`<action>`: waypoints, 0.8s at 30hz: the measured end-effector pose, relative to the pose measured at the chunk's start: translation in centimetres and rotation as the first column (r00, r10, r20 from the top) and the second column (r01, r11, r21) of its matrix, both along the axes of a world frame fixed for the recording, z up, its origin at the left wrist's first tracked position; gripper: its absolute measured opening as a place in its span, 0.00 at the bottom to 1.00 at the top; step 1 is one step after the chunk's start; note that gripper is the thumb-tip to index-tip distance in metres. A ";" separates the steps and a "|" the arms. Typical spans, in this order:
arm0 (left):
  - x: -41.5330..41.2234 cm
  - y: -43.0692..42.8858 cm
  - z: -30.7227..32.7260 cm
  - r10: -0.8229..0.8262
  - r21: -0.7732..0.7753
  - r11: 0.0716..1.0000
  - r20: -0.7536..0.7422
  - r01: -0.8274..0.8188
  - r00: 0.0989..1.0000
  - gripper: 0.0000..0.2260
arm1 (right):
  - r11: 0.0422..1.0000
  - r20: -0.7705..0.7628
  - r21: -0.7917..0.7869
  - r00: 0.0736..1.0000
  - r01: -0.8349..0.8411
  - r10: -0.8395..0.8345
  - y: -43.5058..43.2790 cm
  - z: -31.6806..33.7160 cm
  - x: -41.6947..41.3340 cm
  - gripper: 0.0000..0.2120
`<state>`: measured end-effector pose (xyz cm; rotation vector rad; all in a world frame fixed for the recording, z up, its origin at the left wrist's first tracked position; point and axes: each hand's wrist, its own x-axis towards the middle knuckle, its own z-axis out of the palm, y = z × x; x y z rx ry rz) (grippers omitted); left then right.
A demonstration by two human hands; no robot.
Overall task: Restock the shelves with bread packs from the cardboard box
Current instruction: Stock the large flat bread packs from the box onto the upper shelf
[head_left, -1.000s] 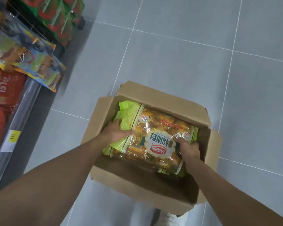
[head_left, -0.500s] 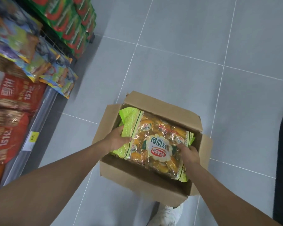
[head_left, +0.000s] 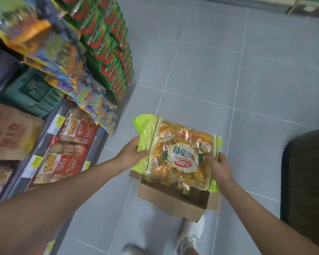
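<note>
Gripping a clear green-edged plastic bread pack [head_left: 177,153] above the brown cardboard box [head_left: 175,201].
Left hand [head_left: 132,155] clasps its left edge, right hand [head_left: 219,167] its right.

Grey tiled floor [head_left: 201,74]: open cardboard box [head_left: 175,201] rests on it. Shelves [head_left: 50,126] at left carry stacked snack packs [head_left: 70,153].

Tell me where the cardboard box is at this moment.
In the head view, the cardboard box stands on the grey floor just right of centre, directly under the bread pack, with a white shoe beside its near corner.
</note>
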<state>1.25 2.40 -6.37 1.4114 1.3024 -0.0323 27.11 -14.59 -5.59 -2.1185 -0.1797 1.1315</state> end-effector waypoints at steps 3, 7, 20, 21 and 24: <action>-1.3 0.2 10.0 -0.003 0.101 0.995 0.004 0.003 1.000 0.38 | 0.991 0.068 0.114 0.996 -0.070 0.062 0.6 8.7 -0.6 0.22; -4.1 1.7 21.8 0.035 0.253 0.965 0.109 -0.062 0.993 0.39 | 0.949 0.108 0.289 0.989 -0.127 0.100 1.9 20.5 -2.4 0.22; -18.4 -2.3 49.6 0.073 0.553 0.775 0.401 -0.305 0.913 0.23 | 0.708 0.318 0.666 0.948 -0.236 0.017 4.8 48.3 -11.4 0.13; -19.7 -2.9 50.4 0.074 0.550 0.766 0.437 -0.332 0.896 0.23 | 0.698 0.342 0.669 0.940 -0.255 0.016 5.6 50.0 -12.1 0.12; -23.8 -4.5 51.8 0.095 0.523 0.760 0.497 -0.385 0.862 0.30 | 0.656 0.439 0.666 0.898 -0.355 0.040 7.9 55.3 -14.6 0.10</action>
